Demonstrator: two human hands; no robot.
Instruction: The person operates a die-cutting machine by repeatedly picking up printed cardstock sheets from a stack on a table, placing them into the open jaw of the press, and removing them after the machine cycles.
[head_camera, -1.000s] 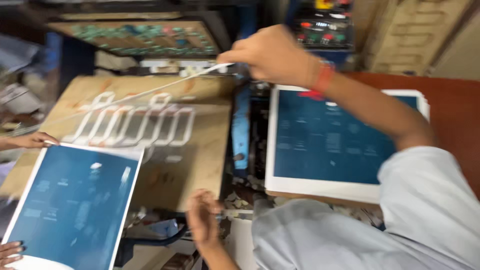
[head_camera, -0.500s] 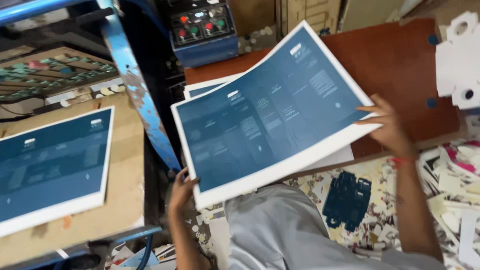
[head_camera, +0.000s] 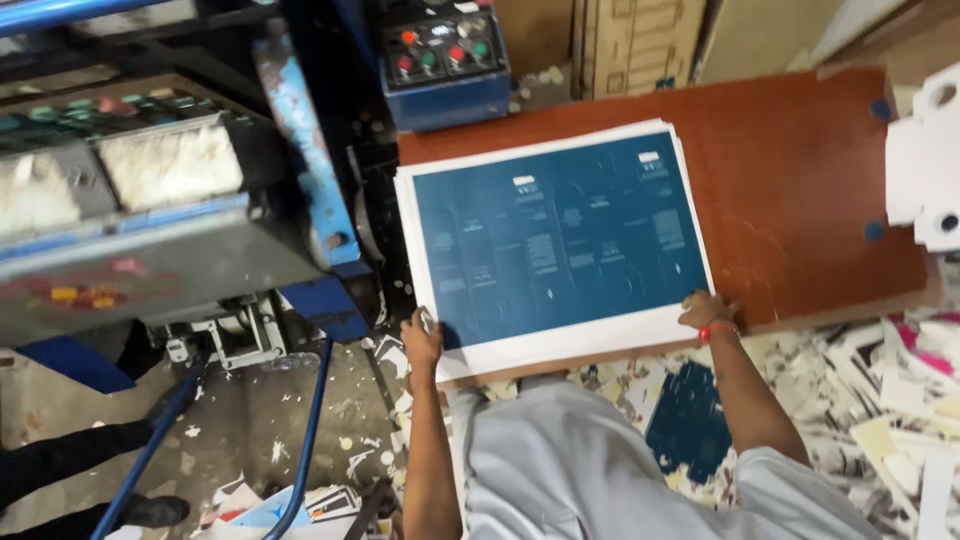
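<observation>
Blue printed sheet (head_camera: 560, 240) flat atop stack on brown table (head_camera: 800, 200); left hand (head_camera: 422, 340) and right hand (head_camera: 706, 310) both closed on its near edge.

The brown table (head_camera: 800, 180) has bare room on its right side, from the top edge down to the near edge. A hand can slide there. The stack of blue sheets (head_camera: 560, 240) fills the left half of the table. A white cut card piece (head_camera: 925, 160) blocks the far right edge. At the upper left of the frame the big grey and blue machine (head_camera: 160, 210) stands close, with only a thin dark gap beside the stack. A blue button box (head_camera: 445, 60) sits at the top.
</observation>
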